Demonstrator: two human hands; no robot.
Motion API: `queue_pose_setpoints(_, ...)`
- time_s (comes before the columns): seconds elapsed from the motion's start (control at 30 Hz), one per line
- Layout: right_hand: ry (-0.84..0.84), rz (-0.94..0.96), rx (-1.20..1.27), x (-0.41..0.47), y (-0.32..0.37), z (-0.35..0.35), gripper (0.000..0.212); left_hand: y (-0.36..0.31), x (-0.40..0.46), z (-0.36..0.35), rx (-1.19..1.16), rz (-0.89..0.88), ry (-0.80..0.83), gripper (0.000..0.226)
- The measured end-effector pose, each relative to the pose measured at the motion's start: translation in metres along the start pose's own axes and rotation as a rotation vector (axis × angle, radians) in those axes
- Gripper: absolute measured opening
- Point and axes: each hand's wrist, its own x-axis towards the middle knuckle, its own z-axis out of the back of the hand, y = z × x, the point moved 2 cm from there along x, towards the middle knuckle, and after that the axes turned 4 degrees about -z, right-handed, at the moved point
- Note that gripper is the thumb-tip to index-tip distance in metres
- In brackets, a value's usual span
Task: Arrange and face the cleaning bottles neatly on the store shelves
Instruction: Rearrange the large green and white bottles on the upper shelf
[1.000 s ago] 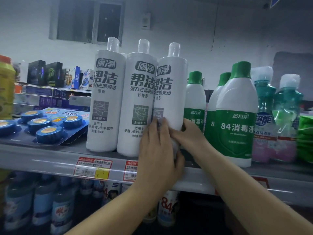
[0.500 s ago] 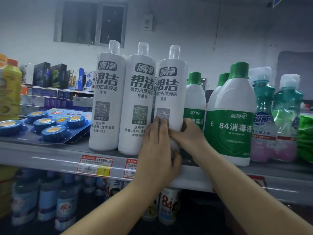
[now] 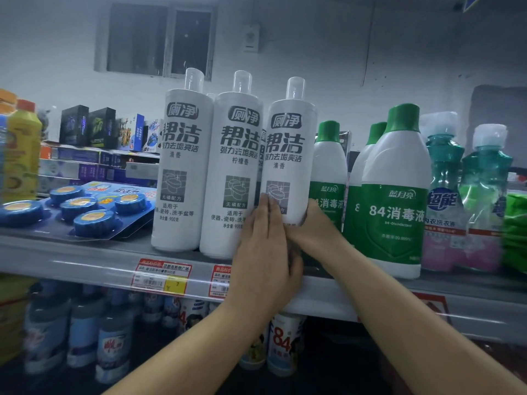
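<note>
Three tall white cleaner bottles with clear caps stand in a row on the grey shelf (image 3: 85,252). The left bottle (image 3: 182,166) and middle bottle (image 3: 233,172) stand free. Both hands grip the lower part of the right white bottle (image 3: 288,155), whose label faces me: my left hand (image 3: 265,246) is on its front and left side, my right hand (image 3: 313,226) wraps its right side. Its base is hidden behind my hands.
White-and-green disinfectant bottles (image 3: 396,195) stand close to the right, then two teal bottles (image 3: 445,195). A blue pack of toilet blocks (image 3: 85,206) lies at the left beside yellow bottles (image 3: 22,155). Price tags (image 3: 162,276) line the shelf edge. More bottles (image 3: 114,343) fill the lower shelf.
The right white bottle has turned so its label faces forward more fully. Both hands stayed on its lower part, and the view shifted slightly.
</note>
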Motion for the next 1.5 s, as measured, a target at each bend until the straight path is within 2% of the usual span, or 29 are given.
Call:
queue_pose_setpoints(0.53,0.089,0.000,0.116,-0.011,0.006,0.009,0.041,0.001,-0.002,-0.002,0.080,-0.022,-0.051,0.069)
queue_pose_setpoints(0.77,0.077,-0.021,0.126,-0.010,0.006,0.006,0.049,0.002,-0.002,-0.005,0.060,-0.028,-0.040,0.069)
queue_pose_setpoints(0.97,0.119,-0.035,0.188,-0.009,0.006,0.007,0.045,0.001,-0.002,-0.004,0.053,-0.031,-0.041,0.070)
queue_pose_setpoints(1.2,0.089,-0.020,0.132,-0.012,0.009,0.005,0.046,0.000,0.001,-0.004,0.116,-0.055,-0.005,0.071)
queue_pose_setpoints(1.33,-0.093,0.193,-0.150,-0.022,0.018,0.020,0.049,-0.004,0.004,-0.002,0.152,-0.118,0.000,0.071)
queue_pose_setpoints(1.43,-0.380,0.405,-0.322,-0.036,0.017,0.051,0.044,-0.021,0.007,-0.001,0.139,-0.279,-0.018,0.070)
queue_pose_setpoints(1.5,-0.589,0.469,-0.349,-0.044,0.012,0.077,0.038,-0.040,0.012,-0.006,0.089,-0.362,0.004,0.066)
